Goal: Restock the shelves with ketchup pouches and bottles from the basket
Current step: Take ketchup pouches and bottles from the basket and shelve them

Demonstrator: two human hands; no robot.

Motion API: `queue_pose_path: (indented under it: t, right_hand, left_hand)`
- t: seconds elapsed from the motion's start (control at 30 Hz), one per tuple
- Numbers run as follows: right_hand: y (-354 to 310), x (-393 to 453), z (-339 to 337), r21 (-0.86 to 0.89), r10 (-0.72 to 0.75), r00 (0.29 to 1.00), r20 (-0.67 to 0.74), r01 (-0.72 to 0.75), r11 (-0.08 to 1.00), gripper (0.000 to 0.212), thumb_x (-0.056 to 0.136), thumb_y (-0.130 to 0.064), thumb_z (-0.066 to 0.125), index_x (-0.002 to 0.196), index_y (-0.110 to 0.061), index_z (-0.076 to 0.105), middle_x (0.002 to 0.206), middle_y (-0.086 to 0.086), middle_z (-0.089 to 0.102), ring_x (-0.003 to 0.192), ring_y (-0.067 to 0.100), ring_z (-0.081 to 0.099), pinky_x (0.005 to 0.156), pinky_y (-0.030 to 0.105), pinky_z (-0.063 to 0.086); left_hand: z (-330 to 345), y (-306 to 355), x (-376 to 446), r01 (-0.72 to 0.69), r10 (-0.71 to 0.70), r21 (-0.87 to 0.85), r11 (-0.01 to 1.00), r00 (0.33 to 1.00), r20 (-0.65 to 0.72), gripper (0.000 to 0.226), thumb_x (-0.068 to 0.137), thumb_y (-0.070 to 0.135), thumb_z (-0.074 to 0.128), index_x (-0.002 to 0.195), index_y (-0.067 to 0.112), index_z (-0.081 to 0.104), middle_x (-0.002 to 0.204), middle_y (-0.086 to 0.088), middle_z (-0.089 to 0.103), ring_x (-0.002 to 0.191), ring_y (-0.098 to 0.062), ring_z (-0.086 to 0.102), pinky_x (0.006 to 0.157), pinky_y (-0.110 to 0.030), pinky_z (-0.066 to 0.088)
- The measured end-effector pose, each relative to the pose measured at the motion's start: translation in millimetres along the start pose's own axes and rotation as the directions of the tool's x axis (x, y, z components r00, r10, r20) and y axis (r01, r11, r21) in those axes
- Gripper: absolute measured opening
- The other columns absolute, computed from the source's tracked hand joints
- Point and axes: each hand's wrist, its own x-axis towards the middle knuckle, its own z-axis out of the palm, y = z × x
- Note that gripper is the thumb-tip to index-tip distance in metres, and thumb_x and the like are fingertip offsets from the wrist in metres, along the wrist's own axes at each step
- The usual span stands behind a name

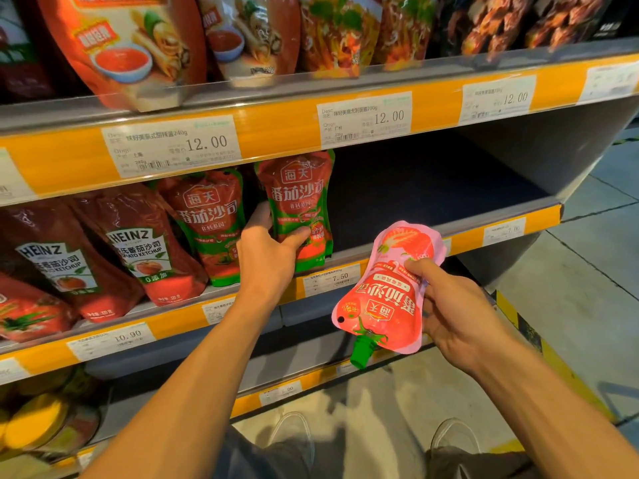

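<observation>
My left hand (268,252) grips a red and green ketchup pouch (300,198) that stands upright on the middle shelf (466,228), thumb across its front and fingers behind its left edge. My right hand (456,311) holds a pink ketchup pouch (387,292) upside down in front of the shelf, its green cap (361,350) pointing down. A second red and green pouch (209,216) stands just left of the gripped one. The basket is out of view.
Heinz ketchup pouches (145,250) lean on the middle shelf at left. The shelf's dark right part (432,188) holds nothing. Sauce pouches (128,46) fill the upper shelf. Yellow bottles (34,423) sit low left. My shoes (294,433) stand on the tiled floor.
</observation>
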Motion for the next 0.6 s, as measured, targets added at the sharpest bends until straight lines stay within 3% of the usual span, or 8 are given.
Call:
queue_pose_path:
  t: [0.2, 0.43, 0.53, 0.6]
  right_hand:
    - [2.7, 0.3, 4.0, -0.006, 0.001, 1.000, 0.015, -0.001, 1.000, 0.038, 0.088, -0.031, 0.075, 0.117, -0.010, 0.065, 0.097, 0.011, 0.078, 0.084, 0.025, 0.077, 0.060, 0.038, 0.061]
    - [3.1, -2.1, 6.5, -0.026, 0.003, 1.000, 0.014, -0.002, 1.000, 0.034, 0.088, -0.031, 0.075, 0.114, -0.011, 0.065, 0.095, 0.010, 0.078, 0.085, 0.024, 0.077, 0.061, 0.038, 0.062]
    - [2.4, -3.0, 6.7, -0.016, 0.004, 1.000, 0.014, -0.004, 1.000, 0.035, 0.088, -0.031, 0.075, 0.114, -0.011, 0.065, 0.095, 0.010, 0.078, 0.084, 0.024, 0.077, 0.060, 0.038, 0.062]
    - [2.0, -3.3, 7.0, -0.016, 0.004, 1.000, 0.014, -0.003, 1.000, 0.035, 0.088, -0.031, 0.074, 0.115, -0.011, 0.065, 0.095, 0.010, 0.078, 0.084, 0.024, 0.077, 0.061, 0.039, 0.063]
  left_hand:
    - [-0.9, -2.5, 2.4, -0.024, 0.025, 0.069, 0.997, 1.000, -0.018, 0.047, 0.083, 0.017, 0.080, 0.123, 0.015, 0.055, 0.107, 0.008, 0.065, 0.093, -0.004, 0.063, 0.071, -0.012, 0.048]
    - [-3.1, -3.4, 1.6, -0.011, 0.013, 0.124, 0.992, 1.000, -0.012, 0.054, 0.080, 0.021, 0.083, 0.125, 0.015, 0.053, 0.104, 0.009, 0.063, 0.093, -0.009, 0.062, 0.077, -0.020, 0.052]
    - [-4.2, -3.2, -1.8, -0.002, 0.000, 0.163, 0.987, 1.000, 0.007, 0.067, 0.077, 0.022, 0.086, 0.133, 0.015, 0.048, 0.106, 0.009, 0.061, 0.092, -0.009, 0.060, 0.070, -0.011, 0.046]
    - [-3.3, -3.8, -5.0, 0.014, -0.016, 0.187, 0.982, 1.000, 0.012, 0.074, 0.075, 0.022, 0.087, 0.136, 0.014, 0.045, 0.111, 0.003, 0.064, 0.097, -0.014, 0.063, 0.076, -0.020, 0.050]
